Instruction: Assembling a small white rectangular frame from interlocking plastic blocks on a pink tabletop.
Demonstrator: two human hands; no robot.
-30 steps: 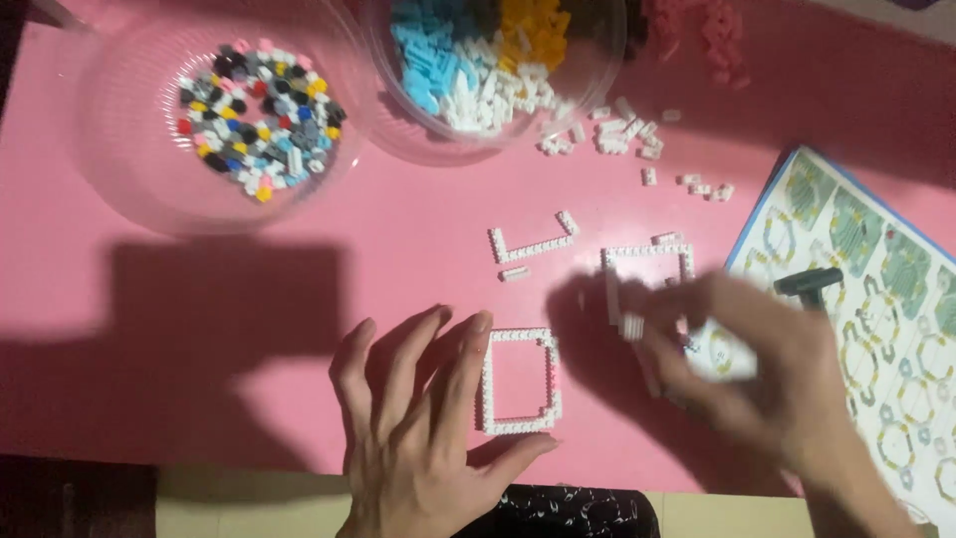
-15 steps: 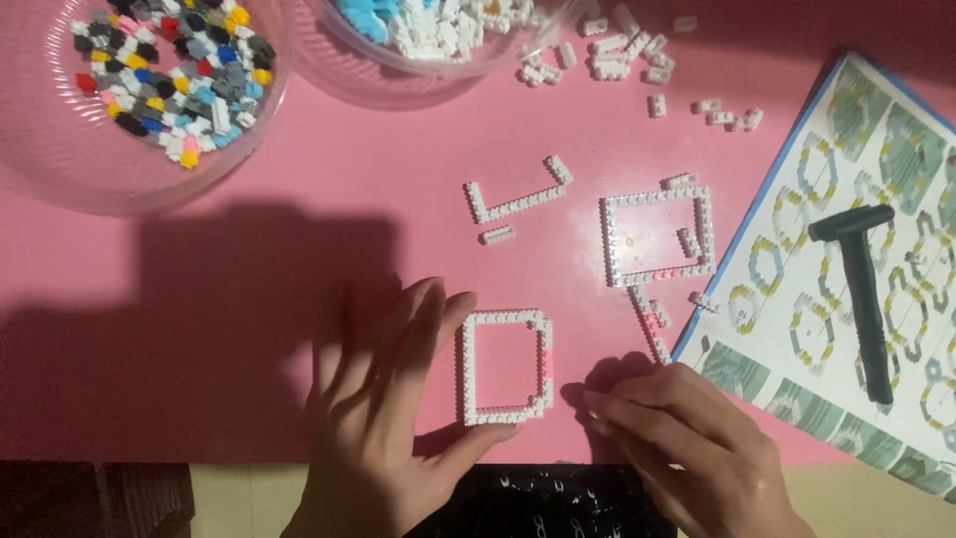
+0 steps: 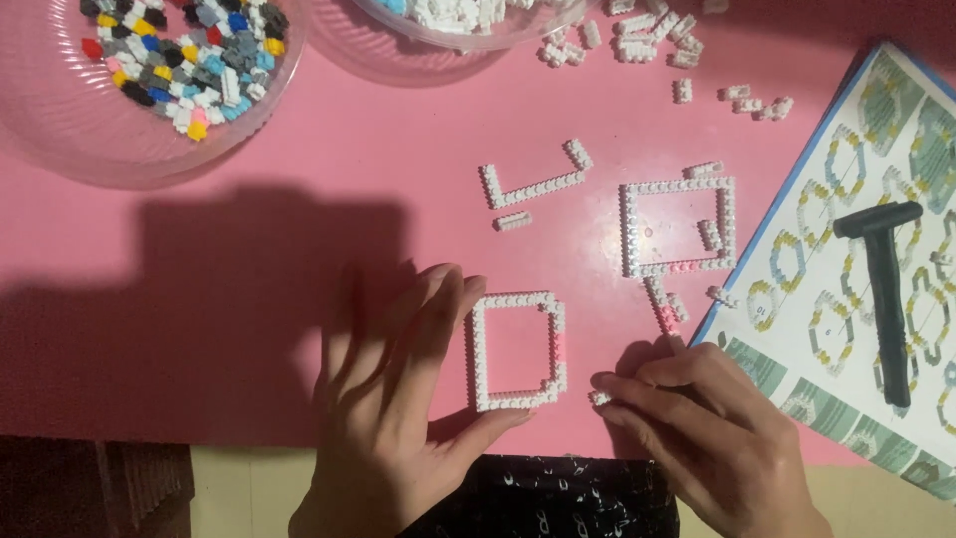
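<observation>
Since 0.5 s ago your view has barely shifted: the white brick frame [image 3: 516, 350] lies in the same spot on the pink table [image 3: 249, 259], and your left hand [image 3: 398, 399] has kept its place beside it. Your right hand [image 3: 697, 423] has moved little, its fingertips now pinching a small white brick [image 3: 600, 398] just right of the frame's lower corner. 1 s ago that hand was higher, over the larger white frame [image 3: 679, 225].

Your left hand lies flat and spread wide, fingers pointing up along the frame's left edge and thumb reaching under its bottom edge, touching it. Your right hand is curled narrow, fingers bunched leftward, closed on the small brick.

A black T-shaped tool [image 3: 884, 294] rests on the instruction sheet [image 3: 846, 329] at right. A clear bowl of mixed coloured bricks [image 3: 169, 60] sits top left, well apart.
</observation>
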